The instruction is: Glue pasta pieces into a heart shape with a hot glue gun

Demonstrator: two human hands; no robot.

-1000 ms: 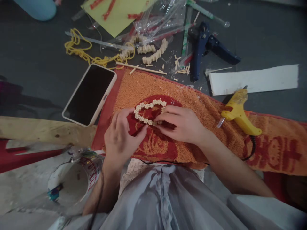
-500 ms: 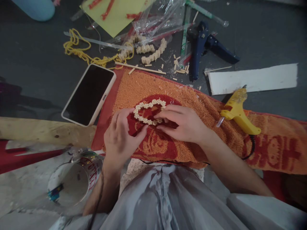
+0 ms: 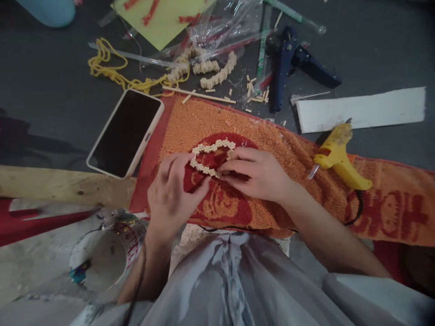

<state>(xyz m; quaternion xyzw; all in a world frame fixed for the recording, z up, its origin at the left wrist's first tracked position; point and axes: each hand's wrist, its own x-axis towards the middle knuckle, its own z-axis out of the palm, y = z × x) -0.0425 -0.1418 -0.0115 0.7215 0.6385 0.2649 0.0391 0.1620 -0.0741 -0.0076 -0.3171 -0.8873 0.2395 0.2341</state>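
Observation:
A pale outline of small stick pieces point(image 3: 217, 145), roughly heart-shaped, lies on an orange and red towel point(image 3: 197, 111). My left hand point(image 3: 171, 188) holds its left side, with the fingertips at the outer edge and the thumb by the lower edge. My right hand point(image 3: 261, 174) pinches the lower right part between thumb and fingers, which cover that stretch. Right of my right hand, a yellow glue gun point(image 3: 340, 156) rests on the towel, its clear nozzle end pointing left.
Left of the towel lies a phone point(image 3: 125, 133). Beyond are yellow yarn point(image 3: 105, 68), curved stick strips point(image 3: 220, 74), stick offcuts point(image 3: 258, 97), plastic wrapping point(image 3: 227, 27), a blue-handled cutter point(image 3: 280, 77) and a white strip point(image 3: 360, 111). A bucket point(image 3: 129, 240) stands below the table's wooden edge point(image 3: 64, 185).
My right fingers have shifted slightly left and closer together on the lower right of the outline. The left hand stays nearly in place. The whole view has moved a little.

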